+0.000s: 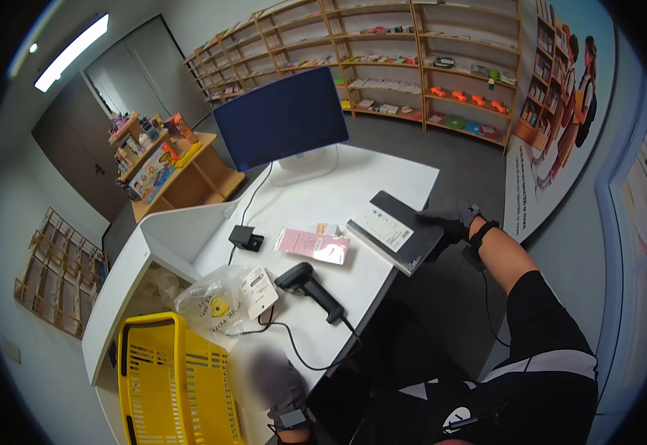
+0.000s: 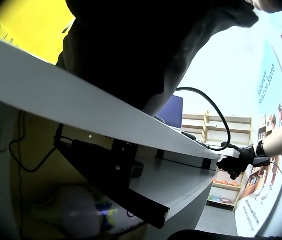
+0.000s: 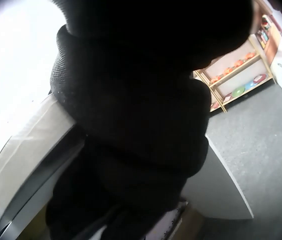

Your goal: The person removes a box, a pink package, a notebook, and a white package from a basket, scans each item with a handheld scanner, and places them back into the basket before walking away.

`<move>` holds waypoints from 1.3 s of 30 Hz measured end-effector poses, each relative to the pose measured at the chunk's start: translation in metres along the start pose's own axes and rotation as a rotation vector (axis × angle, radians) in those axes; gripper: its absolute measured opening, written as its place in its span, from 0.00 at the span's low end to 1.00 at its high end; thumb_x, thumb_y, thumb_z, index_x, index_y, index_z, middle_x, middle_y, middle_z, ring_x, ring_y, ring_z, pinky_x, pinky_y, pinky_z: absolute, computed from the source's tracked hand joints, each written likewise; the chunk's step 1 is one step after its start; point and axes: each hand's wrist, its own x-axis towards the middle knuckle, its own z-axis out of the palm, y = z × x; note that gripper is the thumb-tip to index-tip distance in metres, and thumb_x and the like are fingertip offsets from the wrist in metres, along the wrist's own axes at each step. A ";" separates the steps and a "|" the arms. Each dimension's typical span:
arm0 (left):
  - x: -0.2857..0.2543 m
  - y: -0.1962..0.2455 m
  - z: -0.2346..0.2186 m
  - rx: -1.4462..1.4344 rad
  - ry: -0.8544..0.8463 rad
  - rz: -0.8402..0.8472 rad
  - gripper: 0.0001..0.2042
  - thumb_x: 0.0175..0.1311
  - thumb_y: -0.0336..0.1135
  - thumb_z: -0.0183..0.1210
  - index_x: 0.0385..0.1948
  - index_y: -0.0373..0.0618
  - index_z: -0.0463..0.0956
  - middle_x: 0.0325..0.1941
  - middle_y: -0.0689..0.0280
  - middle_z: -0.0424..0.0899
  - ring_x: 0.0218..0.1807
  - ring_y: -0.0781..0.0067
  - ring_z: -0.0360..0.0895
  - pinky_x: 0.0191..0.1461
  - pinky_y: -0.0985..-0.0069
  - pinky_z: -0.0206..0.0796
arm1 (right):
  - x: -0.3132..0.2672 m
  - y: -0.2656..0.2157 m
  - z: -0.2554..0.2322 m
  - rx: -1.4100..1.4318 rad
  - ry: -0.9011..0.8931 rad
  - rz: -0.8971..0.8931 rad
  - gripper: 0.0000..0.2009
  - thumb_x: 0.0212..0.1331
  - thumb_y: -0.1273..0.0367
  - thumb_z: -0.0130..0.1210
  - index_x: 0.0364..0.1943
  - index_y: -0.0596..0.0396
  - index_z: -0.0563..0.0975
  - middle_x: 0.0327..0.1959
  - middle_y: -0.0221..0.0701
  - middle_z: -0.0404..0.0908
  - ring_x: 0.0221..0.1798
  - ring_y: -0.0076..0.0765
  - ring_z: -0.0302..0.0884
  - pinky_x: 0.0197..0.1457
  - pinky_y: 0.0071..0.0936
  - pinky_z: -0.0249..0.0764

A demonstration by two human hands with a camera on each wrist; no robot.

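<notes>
A thick book [image 1: 396, 231] with a black cover and a pale label lies tilted over the right edge of the white desk. My black-gloved right hand [image 1: 449, 226] grips its right side, part of the hand hidden beneath the book. Left of it on the desk lies a flat pink packet [image 1: 312, 245] in clear plastic, with a small white box [image 1: 326, 229] behind. My gloved left hand [image 1: 268, 374], blurred in the head view, is beside the yellow basket [image 1: 179, 348]; its fingers do not show clearly. A black barcode scanner [image 1: 310, 291] lies ahead of that hand.
A monitor [image 1: 283, 119] stands at the desk's back. A small black device [image 1: 246, 238] sits left of the packet. A clear plastic bag [image 1: 208, 300] with a white tag [image 1: 257, 292] lies by the basket. The scanner's cable [image 1: 294, 348] loops across the desk's front.
</notes>
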 end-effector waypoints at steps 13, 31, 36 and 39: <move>0.002 -0.001 0.002 0.012 0.044 0.013 0.26 0.73 0.39 0.61 0.66 0.27 0.76 0.42 0.47 0.85 0.41 0.45 0.85 0.45 0.49 0.74 | 0.005 0.025 0.005 0.133 -0.035 -0.159 0.25 0.77 0.57 0.64 0.66 0.63 0.81 0.56 0.43 0.93 0.49 0.39 0.95 0.58 0.39 0.92; 0.010 0.027 -0.112 -0.492 0.162 -0.041 0.29 0.69 0.48 0.70 0.63 0.34 0.82 0.32 0.53 0.91 0.32 0.48 0.88 0.44 0.56 0.79 | -0.037 0.027 0.181 0.098 -0.269 -0.229 0.22 0.81 0.59 0.62 0.63 0.67 0.83 0.56 0.40 0.91 0.54 0.32 0.91 0.58 0.28 0.88; 0.032 0.037 -0.149 -1.148 -0.105 -0.109 0.25 0.72 0.49 0.70 0.57 0.34 0.87 0.38 0.51 0.94 0.36 0.57 0.91 0.44 0.66 0.80 | -0.017 0.056 0.210 -0.032 -0.387 -0.207 0.24 0.81 0.56 0.62 0.64 0.66 0.82 0.54 0.35 0.90 0.54 0.28 0.88 0.59 0.27 0.85; 0.034 0.039 -0.160 -1.365 -0.341 -0.254 0.24 0.73 0.50 0.69 0.55 0.34 0.89 0.40 0.53 0.95 0.37 0.63 0.91 0.46 0.69 0.80 | -0.028 0.053 0.232 -0.126 -0.424 -0.189 0.25 0.81 0.54 0.62 0.64 0.66 0.83 0.53 0.32 0.89 0.53 0.26 0.86 0.58 0.27 0.83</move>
